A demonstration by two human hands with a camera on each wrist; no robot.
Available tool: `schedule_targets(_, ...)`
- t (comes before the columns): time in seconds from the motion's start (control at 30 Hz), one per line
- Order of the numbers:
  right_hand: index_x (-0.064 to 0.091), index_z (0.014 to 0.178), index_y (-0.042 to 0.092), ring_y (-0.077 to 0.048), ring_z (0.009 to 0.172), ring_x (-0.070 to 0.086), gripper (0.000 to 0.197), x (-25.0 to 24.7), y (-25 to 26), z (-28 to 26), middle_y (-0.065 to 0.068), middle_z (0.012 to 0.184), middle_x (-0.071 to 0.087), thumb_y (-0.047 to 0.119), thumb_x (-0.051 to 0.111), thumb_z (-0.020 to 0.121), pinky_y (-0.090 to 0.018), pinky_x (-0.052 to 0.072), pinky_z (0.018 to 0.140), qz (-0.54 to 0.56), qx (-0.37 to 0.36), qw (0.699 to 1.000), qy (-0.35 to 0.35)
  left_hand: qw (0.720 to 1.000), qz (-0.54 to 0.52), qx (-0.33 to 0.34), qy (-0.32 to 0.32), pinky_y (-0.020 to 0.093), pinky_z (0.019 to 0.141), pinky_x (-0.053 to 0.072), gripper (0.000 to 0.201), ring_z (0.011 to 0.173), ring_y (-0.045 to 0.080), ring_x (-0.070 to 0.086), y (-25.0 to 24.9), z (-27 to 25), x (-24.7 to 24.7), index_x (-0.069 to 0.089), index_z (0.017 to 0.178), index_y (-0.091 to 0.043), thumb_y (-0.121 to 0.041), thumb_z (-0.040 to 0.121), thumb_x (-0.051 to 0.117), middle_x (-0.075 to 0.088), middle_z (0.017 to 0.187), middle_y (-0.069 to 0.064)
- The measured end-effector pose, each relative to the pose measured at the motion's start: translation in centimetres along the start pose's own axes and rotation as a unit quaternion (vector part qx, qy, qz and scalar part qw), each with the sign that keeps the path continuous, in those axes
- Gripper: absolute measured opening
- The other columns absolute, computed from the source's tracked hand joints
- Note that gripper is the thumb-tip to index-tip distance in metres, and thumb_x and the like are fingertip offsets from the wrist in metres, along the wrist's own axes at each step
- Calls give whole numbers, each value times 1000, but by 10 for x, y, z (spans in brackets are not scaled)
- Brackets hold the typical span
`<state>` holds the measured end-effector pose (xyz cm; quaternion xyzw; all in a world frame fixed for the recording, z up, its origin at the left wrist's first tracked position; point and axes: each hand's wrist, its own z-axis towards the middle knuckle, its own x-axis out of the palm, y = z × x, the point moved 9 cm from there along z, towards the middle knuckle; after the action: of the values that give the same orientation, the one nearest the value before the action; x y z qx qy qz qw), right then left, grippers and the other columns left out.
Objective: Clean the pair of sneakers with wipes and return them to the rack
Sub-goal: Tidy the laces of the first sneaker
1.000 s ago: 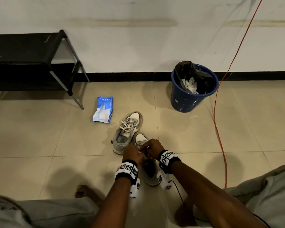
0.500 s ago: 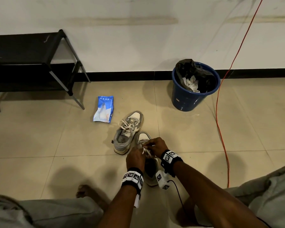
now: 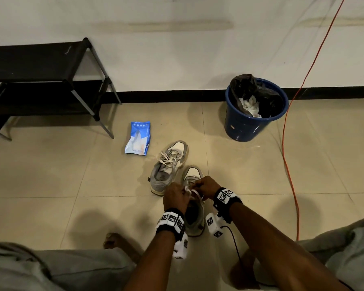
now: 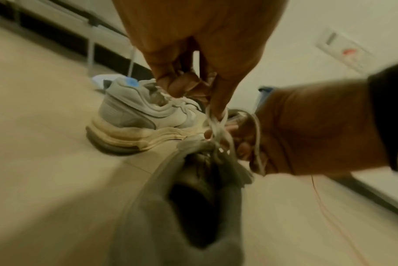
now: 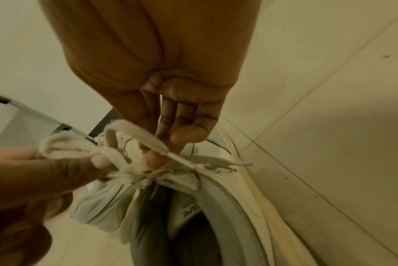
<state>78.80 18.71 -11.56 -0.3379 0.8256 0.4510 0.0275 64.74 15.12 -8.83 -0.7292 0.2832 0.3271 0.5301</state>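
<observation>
Head view alone took in the black metal rack (image 3: 40, 80) and blue wipes packet (image 3: 138, 138).
Wrist views showed left hand (image 5: 45, 172) and right hand (image 5: 170, 90) each pinching the near grey sneaker's (image 3: 194, 215) white lace (image 5: 134, 136); the knot stayed blurred.

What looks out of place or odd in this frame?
The wipes pack lies crumpled on the floor, and an orange cable trails across the tiles. Both hands are tying the near sneaker's laces, not wiping.
</observation>
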Motion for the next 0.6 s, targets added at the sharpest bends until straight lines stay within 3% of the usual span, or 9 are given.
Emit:
schedule_targets(0.07,76,87,7,-18,63,63,20,-10,2,-1,-8,73,71,-3,63,77,-26,51,59,-23,6,999,-40,994,-65,-82,31,31,57,41,22,71,30,67,17,4,4,73,74,-1,-23,77,74,70,71,16)
schedule_targets(0.13,77,84,14,-22,79,66,16,-30,4,-10,-8,84,73,7,65,76,-25,50,69,-83,16,988,-128,971,-133,-175,96,32,60,47,23,68,28,67,32,5,14,70,70,-2,-24,75,74,71,71,14)
schedule_targets(0.23,72,85,16,-28,87,65,15,-47,12,-31,-6,90,71,19,59,78,-29,50,71,-168,28,961,-216,900,-305,-253,179,27,49,42,18,44,23,52,34,-5,35,66,65,-3,-12,80,70,58,51,9)
schedule_targets(0.33,63,87,16,-28,87,61,13,-47,12,-52,-5,91,67,23,54,81,-30,46,69,-194,32,943,-268,834,-413,-291,223,21,44,26,24,40,16,33,24,-20,46,57,61,-8,-9,85,58,44,50,3)
schedule_targets(0.47,60,76,19,-28,77,61,9,-28,-16,-63,-3,78,65,27,59,72,-29,47,63,-102,49,961,-253,780,-466,-333,253,20,43,19,25,42,12,26,22,-34,56,45,57,-16,-18,81,52,36,55,-2)
schedule_targets(0.53,64,70,20,-22,70,64,4,-8,-17,-61,0,70,67,23,62,68,-31,53,64,-40,7,981,-191,747,-506,-348,255,20,41,21,20,42,10,31,22,-38,62,46,60,-15,-19,80,51,39,55,-2)
schedule_targets(0.6,70,74,23,-16,70,65,9,4,-10,-60,4,70,68,25,68,65,-27,54,67,-25,-39,988,-145,728,-531,-349,259,19,41,27,17,44,11,40,17,-42,66,54,65,-11,-17,81,52,48,56,0)
